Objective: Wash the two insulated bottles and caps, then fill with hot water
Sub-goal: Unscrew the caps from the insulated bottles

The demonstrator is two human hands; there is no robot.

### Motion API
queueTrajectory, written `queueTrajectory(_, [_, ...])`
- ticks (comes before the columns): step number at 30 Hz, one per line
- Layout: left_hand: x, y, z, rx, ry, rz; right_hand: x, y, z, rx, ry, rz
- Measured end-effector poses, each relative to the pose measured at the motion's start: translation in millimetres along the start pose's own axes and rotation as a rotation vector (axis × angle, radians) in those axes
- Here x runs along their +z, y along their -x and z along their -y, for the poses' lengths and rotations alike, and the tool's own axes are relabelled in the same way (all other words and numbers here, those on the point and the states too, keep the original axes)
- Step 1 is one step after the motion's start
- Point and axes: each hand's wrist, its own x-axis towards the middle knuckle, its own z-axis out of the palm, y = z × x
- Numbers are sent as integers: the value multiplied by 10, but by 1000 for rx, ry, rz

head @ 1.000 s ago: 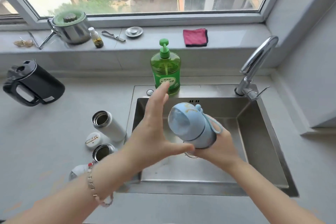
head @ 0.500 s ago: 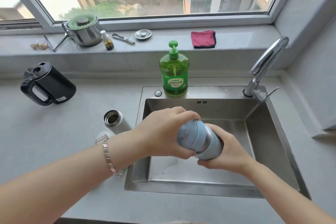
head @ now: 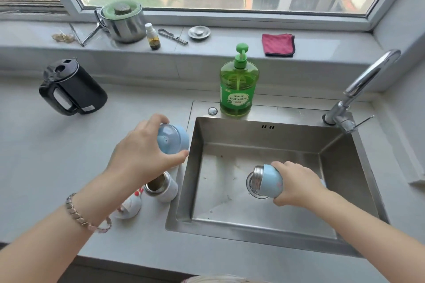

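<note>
My left hand [head: 140, 154] grips a light blue cap [head: 173, 139] above the counter, just left of the sink [head: 264, 225]. My right hand [head: 296, 182] holds the light blue bottle [head: 268, 180] tipped over in the sink, with its steel mouth pointing down at the drain [head: 249, 187]. A white bottle [head: 162, 187] stands open on the counter below my left hand. A white cap [head: 127, 205] with a red mark lies beside it.
A green dish soap pump bottle [head: 236, 89] stands on the sink's back rim. The faucet [head: 361, 85] rises at the right rear. A black kettle [head: 71, 88] sits at the left. On the sill are a steel pot [head: 123, 20], a small bottle [head: 153, 38] and a red cloth [head: 278, 45].
The cap has come off the blue bottle. My left hand carried it left over the counter. My right hand lowered the bottle into the sink and tipped its mouth toward the drain.
</note>
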Motion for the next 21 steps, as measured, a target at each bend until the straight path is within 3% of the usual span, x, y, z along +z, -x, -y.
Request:
queueTrajectory(5, [54, 89, 240, -45, 18, -35, -7, -141, 137, 29, 318, 187])
queueTrajectory(14, [180, 87, 296, -52, 19, 35, -102, -314, 255, 72, 646, 281])
queueTrajectory(18, [99, 17, 351, -38, 3, 20, -92, -288, 178, 118, 552, 290])
queueTrajectory(21, [-21, -100, 465, -41, -17, -20, -77, -368, 242, 103, 201, 148])
